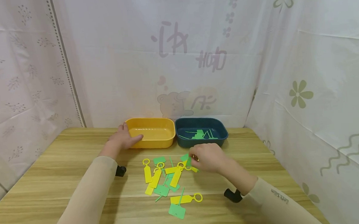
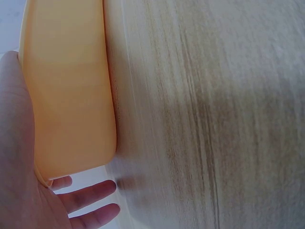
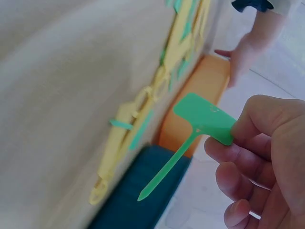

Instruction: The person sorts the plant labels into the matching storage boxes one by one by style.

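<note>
My right hand (image 1: 209,157) pinches a green T-shaped plant label (image 3: 202,117) by one corner of its head, thumb against finger. Its pointed stem hangs free in the right wrist view. On the table below and to the left of that hand lie loose green labels (image 1: 162,190) and yellow ring tags (image 1: 147,173), overlapping each other. My left hand (image 1: 121,137) rests on the left end of a yellow bin (image 1: 152,144), its thumb along the near rim. In the left wrist view its fingers (image 2: 90,195) stretch fairly straight past the bin's end.
A dark teal bin (image 1: 185,142) stands against the yellow bin's right side, with several green labels (image 1: 199,134) inside. Both bins sit near the back of the wooden table (image 1: 64,163). A printed curtain (image 1: 121,77) hangs behind it and on both sides.
</note>
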`<state>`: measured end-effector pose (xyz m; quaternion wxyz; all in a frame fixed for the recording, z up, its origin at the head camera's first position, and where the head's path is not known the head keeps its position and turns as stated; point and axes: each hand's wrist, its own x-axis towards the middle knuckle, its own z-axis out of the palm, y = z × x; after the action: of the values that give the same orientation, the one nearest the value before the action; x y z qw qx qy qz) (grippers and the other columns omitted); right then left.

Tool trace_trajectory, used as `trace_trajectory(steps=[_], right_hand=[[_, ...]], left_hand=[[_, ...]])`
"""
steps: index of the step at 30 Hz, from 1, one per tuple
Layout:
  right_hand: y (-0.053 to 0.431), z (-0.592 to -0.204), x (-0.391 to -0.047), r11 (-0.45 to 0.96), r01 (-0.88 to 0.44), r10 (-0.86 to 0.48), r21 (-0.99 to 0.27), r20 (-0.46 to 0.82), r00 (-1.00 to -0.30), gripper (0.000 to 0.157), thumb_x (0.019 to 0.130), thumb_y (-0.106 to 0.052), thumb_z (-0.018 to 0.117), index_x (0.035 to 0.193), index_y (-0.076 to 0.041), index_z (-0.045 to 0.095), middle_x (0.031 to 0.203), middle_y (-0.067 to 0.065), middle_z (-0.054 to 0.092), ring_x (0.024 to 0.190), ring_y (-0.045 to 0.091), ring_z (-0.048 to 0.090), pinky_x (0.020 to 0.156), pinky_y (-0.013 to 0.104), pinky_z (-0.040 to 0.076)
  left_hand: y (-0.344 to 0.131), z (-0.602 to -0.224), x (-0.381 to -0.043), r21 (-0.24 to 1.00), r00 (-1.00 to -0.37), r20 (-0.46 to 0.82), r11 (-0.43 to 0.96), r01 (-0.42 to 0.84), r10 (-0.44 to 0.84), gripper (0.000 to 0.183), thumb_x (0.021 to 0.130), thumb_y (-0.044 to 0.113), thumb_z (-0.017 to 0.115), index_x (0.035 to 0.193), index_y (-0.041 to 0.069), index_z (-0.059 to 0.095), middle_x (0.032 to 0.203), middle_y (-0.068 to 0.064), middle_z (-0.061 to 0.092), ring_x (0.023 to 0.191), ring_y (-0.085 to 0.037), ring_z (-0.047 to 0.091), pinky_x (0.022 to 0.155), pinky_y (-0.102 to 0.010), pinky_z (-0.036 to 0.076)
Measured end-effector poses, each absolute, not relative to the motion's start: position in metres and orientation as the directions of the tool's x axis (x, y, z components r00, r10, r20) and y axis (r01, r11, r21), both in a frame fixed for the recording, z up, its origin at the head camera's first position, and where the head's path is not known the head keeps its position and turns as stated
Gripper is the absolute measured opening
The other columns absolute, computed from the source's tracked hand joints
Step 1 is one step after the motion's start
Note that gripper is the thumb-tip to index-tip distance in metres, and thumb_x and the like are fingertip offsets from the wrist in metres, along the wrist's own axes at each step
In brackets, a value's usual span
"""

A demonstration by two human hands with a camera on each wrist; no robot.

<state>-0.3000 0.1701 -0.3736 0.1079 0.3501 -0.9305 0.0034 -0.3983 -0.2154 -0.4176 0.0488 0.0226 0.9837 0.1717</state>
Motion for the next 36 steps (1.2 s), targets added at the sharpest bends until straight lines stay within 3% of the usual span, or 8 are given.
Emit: trace_trajectory(steps=[10, 19, 27, 36], right_hand=[[0.169, -0.333, -0.322, 0.787, -0.616, -0.608, 0.047, 0.237, -0.758, 0.012, 0.096, -0.02, 0.07, 0.102, -0.019, 0.08, 0.082, -0.01, 0.071, 0.066, 0.007, 0.055, 0.056, 0.023, 0.045], [0.178, -0.315, -0.353, 0.824, -0.566, -0.54, -0.011, 0.29, -0.791, 0.022, 0.099, -0.019, 0.065, 0.112, -0.013, 0.081, 0.098, -0.001, 0.079, 0.077, 0.014, 0.067, 0.067, 0.033, 0.057], [0.19, -0.313, -0.379, 0.88, -0.469, -0.429, -0.075, 0.294, -0.854, 0.025, 0.103, -0.019, 0.06, 0.118, -0.009, 0.078, 0.098, 0.005, 0.078, 0.074, 0.02, 0.061, 0.063, 0.032, 0.046], [0.199, -0.32, -0.399, 0.933, -0.35, -0.315, -0.079, 0.283, -0.906, 0.029, 0.108, -0.021, 0.06, 0.129, -0.01, 0.075, 0.117, 0.009, 0.082, 0.087, 0.026, 0.071, 0.076, 0.046, 0.06]], left_hand=[[-0.215, -0.418, -0.399, 0.341, -0.995, -0.077, 0.94, 0.03, 0.06, 0.127, 0.101, 0.084, 0.039, 0.169, -0.016, -0.004, 0.179, -0.039, 0.001, 0.153, -0.066, 0.036, 0.122, -0.075, 0.037], [-0.217, -0.42, -0.401, 0.342, -0.996, -0.072, 0.939, 0.029, 0.057, 0.128, 0.101, 0.084, 0.039, 0.169, -0.016, -0.004, 0.178, -0.039, 0.002, 0.153, -0.066, 0.036, 0.122, -0.075, 0.037], [-0.215, -0.42, -0.4, 0.339, -0.995, -0.077, 0.94, 0.028, 0.057, 0.127, 0.101, 0.083, 0.04, 0.169, -0.015, -0.004, 0.179, -0.038, 0.002, 0.153, -0.066, 0.035, 0.123, -0.076, 0.036], [-0.214, -0.417, -0.398, 0.348, -0.995, -0.08, 0.937, 0.025, 0.056, 0.126, 0.102, 0.082, 0.041, 0.169, -0.015, -0.004, 0.179, -0.038, 0.002, 0.154, -0.066, 0.034, 0.124, -0.076, 0.034]])
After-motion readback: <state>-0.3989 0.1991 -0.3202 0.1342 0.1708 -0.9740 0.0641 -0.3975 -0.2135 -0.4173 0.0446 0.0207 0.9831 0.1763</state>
